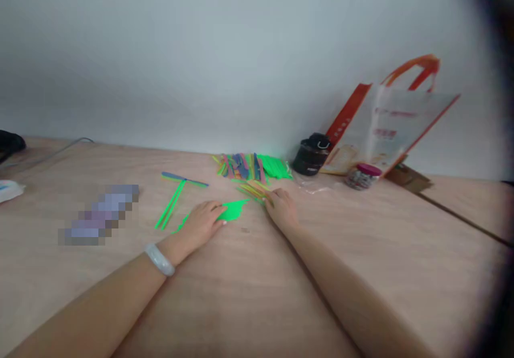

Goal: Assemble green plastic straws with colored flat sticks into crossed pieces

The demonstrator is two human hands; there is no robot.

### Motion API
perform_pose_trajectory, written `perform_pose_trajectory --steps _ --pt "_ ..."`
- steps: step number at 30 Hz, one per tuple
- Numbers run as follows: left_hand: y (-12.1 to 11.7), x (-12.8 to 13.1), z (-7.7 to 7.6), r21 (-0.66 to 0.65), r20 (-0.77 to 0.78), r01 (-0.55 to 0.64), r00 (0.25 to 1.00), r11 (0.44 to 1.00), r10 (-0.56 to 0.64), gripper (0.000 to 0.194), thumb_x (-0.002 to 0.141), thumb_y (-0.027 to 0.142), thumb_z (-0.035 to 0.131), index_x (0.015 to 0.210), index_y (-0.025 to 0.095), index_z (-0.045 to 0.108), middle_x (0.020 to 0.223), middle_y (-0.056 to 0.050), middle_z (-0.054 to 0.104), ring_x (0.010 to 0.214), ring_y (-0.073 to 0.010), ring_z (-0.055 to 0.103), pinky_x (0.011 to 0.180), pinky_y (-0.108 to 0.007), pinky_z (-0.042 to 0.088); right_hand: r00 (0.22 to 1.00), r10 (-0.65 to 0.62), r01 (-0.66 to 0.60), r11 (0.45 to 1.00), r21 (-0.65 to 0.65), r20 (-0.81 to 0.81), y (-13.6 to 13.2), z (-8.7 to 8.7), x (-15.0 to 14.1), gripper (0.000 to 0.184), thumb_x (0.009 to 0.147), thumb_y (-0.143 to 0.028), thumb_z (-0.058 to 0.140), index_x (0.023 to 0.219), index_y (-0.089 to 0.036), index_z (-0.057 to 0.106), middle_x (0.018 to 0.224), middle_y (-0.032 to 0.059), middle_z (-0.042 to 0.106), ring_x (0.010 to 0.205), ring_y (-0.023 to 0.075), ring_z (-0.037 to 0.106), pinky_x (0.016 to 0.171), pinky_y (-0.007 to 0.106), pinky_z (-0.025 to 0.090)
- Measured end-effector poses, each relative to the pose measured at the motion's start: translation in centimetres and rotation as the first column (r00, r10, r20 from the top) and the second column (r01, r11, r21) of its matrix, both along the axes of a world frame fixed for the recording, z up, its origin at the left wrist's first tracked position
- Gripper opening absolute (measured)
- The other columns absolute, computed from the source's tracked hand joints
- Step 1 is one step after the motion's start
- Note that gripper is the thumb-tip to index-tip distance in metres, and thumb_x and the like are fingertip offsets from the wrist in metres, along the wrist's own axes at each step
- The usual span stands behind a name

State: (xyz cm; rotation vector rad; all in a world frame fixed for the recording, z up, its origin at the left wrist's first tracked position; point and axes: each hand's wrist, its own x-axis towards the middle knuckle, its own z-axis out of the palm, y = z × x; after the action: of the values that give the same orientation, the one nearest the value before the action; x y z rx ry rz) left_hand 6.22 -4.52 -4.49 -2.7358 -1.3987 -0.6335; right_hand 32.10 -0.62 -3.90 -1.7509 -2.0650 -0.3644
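My left hand (204,221), with a pale bangle (159,260) on its wrist, lies over a flat bunch of thin green sticks (235,210). Its fingers and thumb close around them, and the sticks poke out on both sides. My right hand (283,206) grips the right end of a small bunch of yellow strips (252,191); its fingertips are partly hidden. Left of my hands, two green sticks (171,205) lie with a blue propeller-like blade (184,179) across their far end, in a T shape.
Near the wall lie mixed coloured strips (241,166) and a bright green pile (275,166). To the right stand a black cup (311,155), a jar with a pink lid (362,177) and a white-and-orange bag (389,117). A blurred-out flat object (100,214) lies left.
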Motion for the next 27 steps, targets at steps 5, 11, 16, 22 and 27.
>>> perform_pose_trajectory --steps 5,11,16,22,27 --pt "0.2 -0.6 1.1 0.071 -0.014 -0.088 0.996 0.994 0.089 0.036 0.089 0.037 0.045 0.119 0.018 0.051 0.121 -0.009 0.054 0.111 -0.0224 0.049 0.096 -0.036 0.039 1.000 0.016 -0.016 0.999 0.037 -0.012 -0.1 0.0 0.1 0.029 0.086 -0.024 0.044 0.106 -0.017 0.062 0.099 0.0105 0.058 0.094 0.0213 0.049 0.084 0.032 0.038" --pt "2.0 -4.8 2.3 0.156 -0.065 -0.555 0.820 0.817 0.569 0.030 0.085 0.030 0.047 0.110 0.014 0.053 0.112 -0.013 0.054 0.102 -0.0277 0.052 0.083 -0.038 0.045 0.999 0.047 -0.047 0.998 0.048 -0.011 -0.4 0.1 -0.4 0.030 0.087 -0.027 0.043 0.109 -0.017 0.060 0.099 0.0099 0.058 0.094 0.0213 0.049 0.084 0.032 0.038" --pt "3.2 -6.9 1.6 0.021 -0.141 -0.589 0.798 0.808 0.586 0.028 0.085 0.028 0.044 0.107 0.012 0.051 0.101 -0.014 0.059 0.093 -0.0259 0.057 0.079 -0.036 0.045 0.999 0.051 -0.050 0.998 0.041 -0.010 -0.8 0.3 -1.2 0.027 0.087 -0.029 0.043 0.102 -0.018 0.062 0.101 0.0102 0.057 0.095 0.0214 0.049 0.083 0.031 0.039" --pt "3.6 -6.6 1.7 -0.011 -0.067 -0.587 0.808 0.809 0.586 0.019 0.084 0.024 0.043 0.094 0.012 0.054 0.091 -0.013 0.061 0.086 -0.0265 0.059 0.076 -0.036 0.045 0.997 0.064 -0.063 0.998 0.025 -0.044 -1.3 0.5 -1.5 0.025 0.085 -0.029 0.044 0.099 -0.018 0.063 0.101 0.0101 0.058 0.095 0.0213 0.050 0.082 0.031 0.040" --pt "3.2 -6.1 2.3 0.039 0.073 -0.553 0.832 0.832 0.549 0.017 0.084 0.024 0.043 0.089 0.013 0.055 0.090 -0.012 0.060 0.086 -0.0251 0.059 0.076 -0.035 0.046 0.972 0.165 -0.151 0.984 0.093 -0.166 -1.3 0.4 -1.7 0.026 0.085 -0.028 0.044 0.100 -0.019 0.063 0.099 0.0088 0.059 0.096 0.0205 0.051 0.086 0.033 0.039"
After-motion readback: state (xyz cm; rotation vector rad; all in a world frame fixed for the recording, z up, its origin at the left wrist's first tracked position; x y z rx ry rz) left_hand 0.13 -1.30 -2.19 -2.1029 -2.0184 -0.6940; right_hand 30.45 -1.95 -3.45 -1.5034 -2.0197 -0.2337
